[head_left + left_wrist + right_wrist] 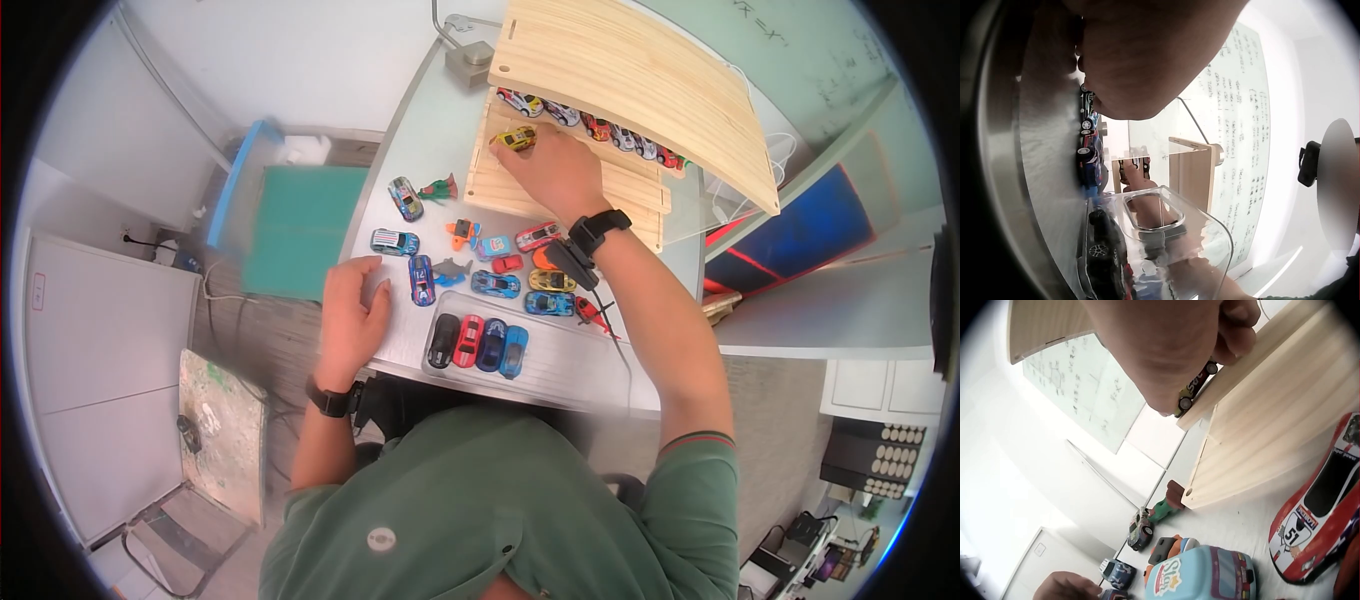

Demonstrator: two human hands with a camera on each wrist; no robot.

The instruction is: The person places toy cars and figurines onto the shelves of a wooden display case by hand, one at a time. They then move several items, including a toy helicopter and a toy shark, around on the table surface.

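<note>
In the head view my right hand (558,172) pinches a yellow toy car (516,138) at the left end of a stepped wooden rack (487,182). The right wrist view shows the same car (1197,385) under the fingers, its wheels right at a wooden ledge. More toy cars (560,112) stand in a row on the step behind, partly under the wooden top board (630,70). My left hand (355,308) rests at the table's left edge, fingers loosely bent and holding nothing. Beside it stand a blue toy car (422,281) and a white-and-blue toy car (395,242).
A clear plastic tray (560,375) with several toy cars stands at the table's front edge. Between tray and rack lie loose toy cars, a grey toy shark (452,270) and a green-and-red toy figure (438,189). A metal lamp base (470,65) stands at the back left.
</note>
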